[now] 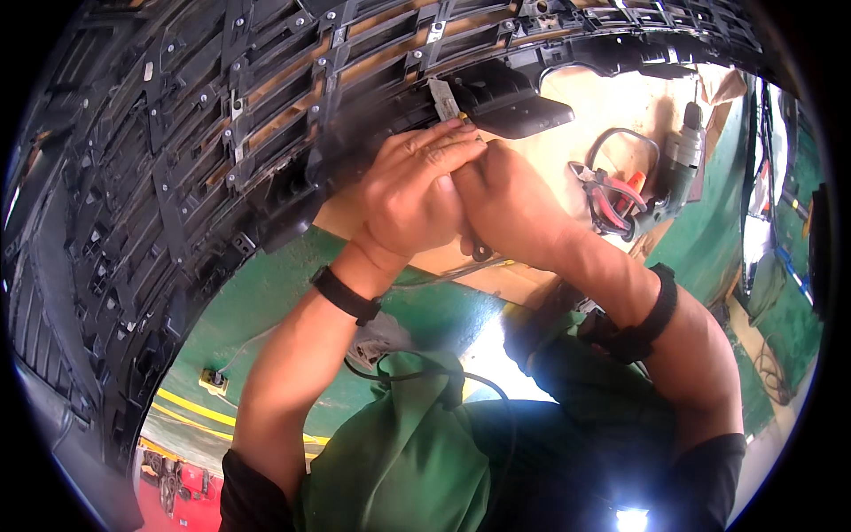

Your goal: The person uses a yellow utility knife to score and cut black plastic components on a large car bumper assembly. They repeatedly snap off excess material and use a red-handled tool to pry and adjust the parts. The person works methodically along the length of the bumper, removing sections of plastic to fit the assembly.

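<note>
Meeting hands: the left hand (412, 195) sits against the right hand (514, 202), right at the near edge of the black lattice panel.
Left fingers: close together and reaching over toward the right hand; I cannot tell what they pinch.
Right fist: curled in, knuckles up; what it closes on, I cannot tell.
Lattice panel (199, 160): big and curved, filling the upper left and arching along the top; its long axis sweeps from lower left to upper right, though the lens exaggerates the bend.
Grey strip (443, 99): just beyond the fingertips, its long axis slanting from upper left down toward the hands; its lower end is lost there.
Black flap (530, 115): beside the strip, its blunt tip pointing right.
Dark looped end (481, 253): poking out below the hands, aimed back toward the wearer; the rest is covered.
Cardboard (567, 93): beneath the hands, partly glared out, with red-handled pliers (612, 199) and a power drill (683, 151) lying to the right, the drill's chuck pointing away.
Cut off: the panel's outer ends, at the round rim of the view.
</note>
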Tool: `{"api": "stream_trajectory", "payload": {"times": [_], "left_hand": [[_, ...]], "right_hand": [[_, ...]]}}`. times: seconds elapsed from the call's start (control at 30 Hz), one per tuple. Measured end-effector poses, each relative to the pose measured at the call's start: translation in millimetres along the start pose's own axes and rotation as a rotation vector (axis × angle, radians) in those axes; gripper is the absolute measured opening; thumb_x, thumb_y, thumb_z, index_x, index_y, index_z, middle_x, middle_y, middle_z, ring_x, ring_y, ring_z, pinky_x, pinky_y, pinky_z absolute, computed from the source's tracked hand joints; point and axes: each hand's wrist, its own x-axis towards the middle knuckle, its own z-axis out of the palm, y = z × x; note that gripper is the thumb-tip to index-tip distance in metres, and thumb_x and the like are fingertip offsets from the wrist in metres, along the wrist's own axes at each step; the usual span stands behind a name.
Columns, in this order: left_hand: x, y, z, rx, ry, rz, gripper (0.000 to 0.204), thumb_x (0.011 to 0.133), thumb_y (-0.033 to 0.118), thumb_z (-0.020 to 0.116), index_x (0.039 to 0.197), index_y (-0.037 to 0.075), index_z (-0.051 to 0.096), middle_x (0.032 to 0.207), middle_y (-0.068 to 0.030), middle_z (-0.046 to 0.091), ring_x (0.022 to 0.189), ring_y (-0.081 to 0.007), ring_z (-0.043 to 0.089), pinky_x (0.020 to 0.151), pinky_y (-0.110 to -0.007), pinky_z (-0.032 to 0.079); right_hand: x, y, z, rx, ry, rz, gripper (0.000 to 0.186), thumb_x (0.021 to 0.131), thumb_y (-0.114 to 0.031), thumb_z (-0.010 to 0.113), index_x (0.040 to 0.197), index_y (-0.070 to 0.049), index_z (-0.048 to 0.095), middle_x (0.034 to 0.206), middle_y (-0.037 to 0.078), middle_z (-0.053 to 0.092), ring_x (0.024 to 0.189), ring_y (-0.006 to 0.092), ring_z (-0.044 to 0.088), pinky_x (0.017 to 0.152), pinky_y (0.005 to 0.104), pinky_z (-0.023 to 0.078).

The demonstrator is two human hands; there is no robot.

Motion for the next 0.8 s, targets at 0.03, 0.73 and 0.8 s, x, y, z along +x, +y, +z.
{"api": "stream_trajectory", "payload": {"times": [0.03,0.73,0.8], "left_hand": [[0,-1,0,0.001,0.002,0.004,0.026,0.085,-0.003,0.060,0.101,0.007,0.078,0.104,-0.0099,0.079,0.104,-0.0266,0.076,0.090,-0.038,0.056],[-3,1,4,0.064,0.026,0.018,0.023,0.082,-0.002,0.066,0.098,0.008,0.079,0.103,-0.0090,0.080,0.105,-0.0243,0.077,0.088,-0.035,0.057],[-3,2,5,0.073,0.031,0.016,0.023,0.082,-0.003,0.066,0.098,0.008,0.079,0.103,-0.0093,0.080,0.105,-0.0244,0.077,0.088,-0.036,0.057]], "right_hand": [[0,-1,0,-0.001,0.007,0.010,0.039,0.106,-0.026,0.049,0.097,0.012,0.056,0.066,0.016,0.069,0.054,0.0194,0.072,0.051,0.0308,0.057],[-1,4,-4,-0.015,0.015,-0.067,0.041,0.106,-0.027,0.049,0.100,0.014,0.051,0.072,0.018,0.070,0.057,0.0207,0.072,0.052,0.0317,0.058],[-1,2,-6,-0.014,-0.008,-0.049,0.041,0.106,-0.026,0.049,0.098,0.013,0.053,0.072,0.018,0.070,0.057,0.0205,0.072,0.052,0.0316,0.058]]}}
